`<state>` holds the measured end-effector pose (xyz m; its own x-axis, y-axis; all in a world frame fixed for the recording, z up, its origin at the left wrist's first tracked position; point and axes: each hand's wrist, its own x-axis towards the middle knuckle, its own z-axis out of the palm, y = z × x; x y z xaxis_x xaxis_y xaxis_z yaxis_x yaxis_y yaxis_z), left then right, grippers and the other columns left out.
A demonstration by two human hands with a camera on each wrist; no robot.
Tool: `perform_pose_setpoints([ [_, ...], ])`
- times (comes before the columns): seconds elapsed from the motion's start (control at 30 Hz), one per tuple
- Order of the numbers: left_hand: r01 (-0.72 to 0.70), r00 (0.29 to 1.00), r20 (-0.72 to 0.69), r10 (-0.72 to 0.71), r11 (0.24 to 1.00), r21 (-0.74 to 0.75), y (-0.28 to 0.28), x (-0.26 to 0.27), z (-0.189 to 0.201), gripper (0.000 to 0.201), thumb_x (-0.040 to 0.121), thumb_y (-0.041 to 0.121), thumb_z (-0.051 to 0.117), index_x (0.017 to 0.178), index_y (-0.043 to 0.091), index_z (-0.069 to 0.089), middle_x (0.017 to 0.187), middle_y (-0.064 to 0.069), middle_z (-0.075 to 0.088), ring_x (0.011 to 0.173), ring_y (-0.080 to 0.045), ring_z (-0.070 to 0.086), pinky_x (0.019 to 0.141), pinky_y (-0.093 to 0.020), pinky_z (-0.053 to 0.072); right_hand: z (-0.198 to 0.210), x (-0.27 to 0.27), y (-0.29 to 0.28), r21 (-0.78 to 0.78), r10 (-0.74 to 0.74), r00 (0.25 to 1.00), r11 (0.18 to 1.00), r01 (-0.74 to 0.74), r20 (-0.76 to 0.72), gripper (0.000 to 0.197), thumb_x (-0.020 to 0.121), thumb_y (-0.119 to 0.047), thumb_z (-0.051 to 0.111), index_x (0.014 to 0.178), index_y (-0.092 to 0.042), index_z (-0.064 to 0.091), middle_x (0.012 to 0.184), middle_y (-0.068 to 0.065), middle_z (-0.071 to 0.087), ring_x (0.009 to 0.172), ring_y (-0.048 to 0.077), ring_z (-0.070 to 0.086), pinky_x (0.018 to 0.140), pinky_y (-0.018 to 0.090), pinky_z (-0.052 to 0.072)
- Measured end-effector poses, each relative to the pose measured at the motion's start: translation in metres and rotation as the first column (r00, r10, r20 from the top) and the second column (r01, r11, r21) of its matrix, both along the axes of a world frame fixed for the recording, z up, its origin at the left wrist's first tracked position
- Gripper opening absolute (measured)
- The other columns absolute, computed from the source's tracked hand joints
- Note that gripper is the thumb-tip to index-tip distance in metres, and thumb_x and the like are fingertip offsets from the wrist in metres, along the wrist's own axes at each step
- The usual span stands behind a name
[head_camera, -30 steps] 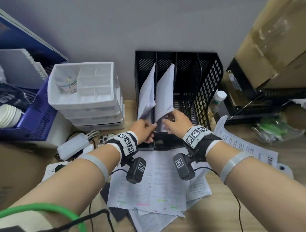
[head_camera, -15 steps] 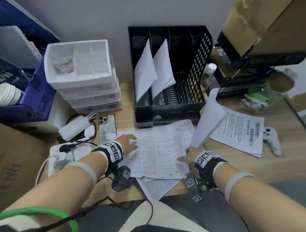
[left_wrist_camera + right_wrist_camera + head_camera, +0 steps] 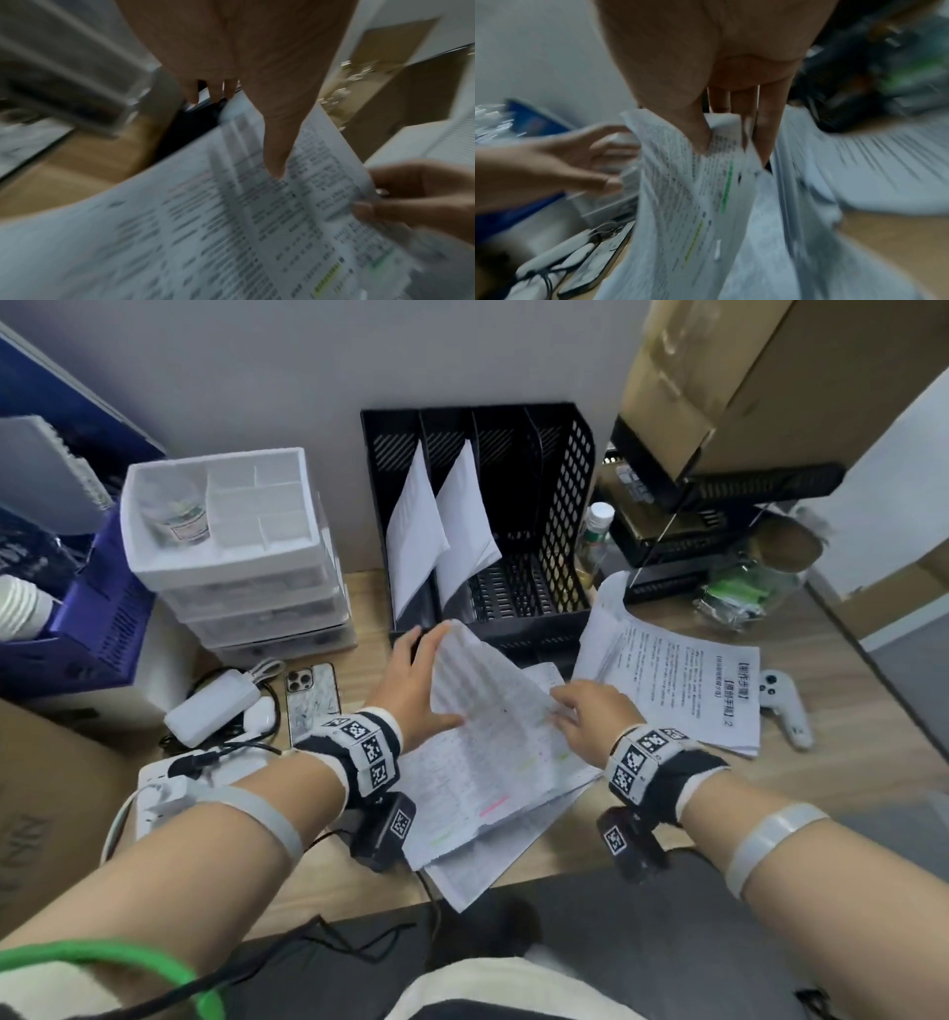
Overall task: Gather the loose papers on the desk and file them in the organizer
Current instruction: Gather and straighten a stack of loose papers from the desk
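Head view: half a second ago the printed sheets (image 3: 493,742) lay flat on the worktop (image 3: 359,886) with the left hand (image 3: 411,680) resting on them and the right hand (image 3: 585,716) lifting a separate page. Now both hands hold one batch, its far end raised off the worktop and curled toward the organizer (image 3: 524,588). Left fingers (image 3: 275,154) are clamped on the batch's left side, thumb on top; right fingers (image 3: 693,130) pinch its right edge. Judged from this, gathering of this batch is done and filing is next.

The batch's long axis runs from the near worktop edge away to the organizer, far end highest, just before the organizer's front lip. Two slots already hold paper. More sheets remain beneath, and another stack (image 3: 683,690) lies to the right.
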<state>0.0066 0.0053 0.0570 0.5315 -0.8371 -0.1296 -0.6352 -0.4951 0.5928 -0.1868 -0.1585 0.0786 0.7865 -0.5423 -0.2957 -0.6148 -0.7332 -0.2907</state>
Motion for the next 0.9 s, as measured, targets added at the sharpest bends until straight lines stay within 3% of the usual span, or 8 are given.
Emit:
perform_pose_setpoints([
  [0.17,0.217,0.769,0.615,-0.172,0.976,0.001,-0.049,-0.023,0.079,0.106,0.071,0.056,0.076,0.155,0.038,0.013,0.166,-0.009,0.014,0.154,-0.030,0.009,0.122,-0.054,0.016,0.062,0.016,-0.014,-0.364,0.280,0.953,0.905,-0.222,0.116,0.010,0.091,-0.027,0.049,0.090,-0.024,0.058,0.098,-0.001,0.055,0.081,0.030,0.060,0.058,0.032,0.039],
  [0.27,0.183,0.817,0.506,-0.276,0.957,0.226,-0.066,-0.037,0.105,0.050,0.084,0.067,0.052,0.123,0.037,0.055,0.126,-0.001,0.063,0.125,-0.028,0.055,0.103,-0.050,0.041,0.090,0.022,-0.017,-0.430,0.386,0.891,0.865,-0.260,0.239,0.014,0.090,-0.027,0.050,0.095,-0.026,0.063,0.096,-0.002,0.056,0.081,0.031,0.061,0.057,0.035,0.040],
  [0.37,0.122,0.919,0.337,-0.205,0.960,0.252,-0.065,-0.044,0.113,0.042,0.093,0.064,0.041,0.073,0.031,0.059,0.073,0.004,0.061,0.081,-0.028,0.065,0.069,-0.036,0.051,0.096,0.021,-0.025,-0.326,0.352,0.821,0.920,-0.216,0.449,0.014,0.086,-0.033,0.054,0.085,-0.025,0.065,0.085,-0.003,0.057,0.077,0.025,0.061,0.063,0.040,0.050],
  [0.47,0.013,0.934,0.350,-0.066,0.988,0.151,-0.051,-0.035,0.110,0.028,0.098,0.051,0.044,0.088,0.037,0.066,0.076,0.006,0.058,0.080,-0.029,0.061,0.069,-0.036,0.048,0.082,0.011,-0.047,0.029,-0.006,0.765,0.999,-0.016,0.645,0.017,0.082,-0.040,0.066,0.081,-0.024,0.061,0.073,-0.008,0.062,0.070,0.012,0.059,0.065,0.029,0.049],
  [0.57,-0.156,0.962,0.221,0.162,0.987,-0.045,-0.025,-0.021,0.103,0.025,0.098,0.036,0.054,0.075,0.031,0.061,0.067,0.000,0.057,0.080,-0.035,0.066,0.067,-0.033,0.042,0.031,-0.011,-0.073,0.312,-0.277,0.840,0.940,0.136,0.468,0.019,0.081,-0.038,0.070,0.092,-0.025,0.063,0.081,-0.004,0.068,0.077,0.014,0.066,0.071,0.028,0.051],
  [0.67,-0.380,0.916,0.068,0.396,0.908,-0.175,0.003,-0.010,0.089,0.026,0.094,0.031,0.060,0.071,0.018,0.064,0.072,-0.022,0.062,0.084,-0.038,0.069,0.069,-0.031,0.040,-0.036,-0.037,-0.081,0.406,-0.242,0.956,0.900,0.158,0.166,0.010,0.082,-0.029,0.064,0.089,-0.034,0.069,0.102,0.002,0.072,0.092,0.021,0.069,0.090,0.038,0.054],
  [0.73,-0.501,0.861,0.004,0.509,0.848,-0.172,0.019,-0.007,0.074,0.029,0.088,0.038,0.059,0.067,0.018,0.060,0.071,-0.016,0.062,0.072,-0.028,0.064,0.069,-0.035,0.048,-0.069,-0.050,-0.072,0.419,-0.151,0.988,0.898,0.131,0.015,0.024,0.083,-0.025,0.062,0.105,-0.031,0.071,0.118,0.005,0.068,0.099,0.021,0.069,0.095,0.038,0.052],
  [0.9,-0.623,0.782,-0.152,0.604,0.762,-0.178,0.044,-0.005,0.039,0.030,0.091,0.029,0.058,0.095,0.001,0.069,0.086,-0.010,0.069,0.082,-0.025,0.065,0.084,-0.046,0.056,-0.115,-0.069,-0.052,0.361,-0.267,0.946,0.877,0.317,-0.183,0.055,0.083,-0.026,0.065,0.133,-0.011,0.050,0.134,0.013,0.057,0.117,0.031,0.058,0.093,0.030,0.046],
])
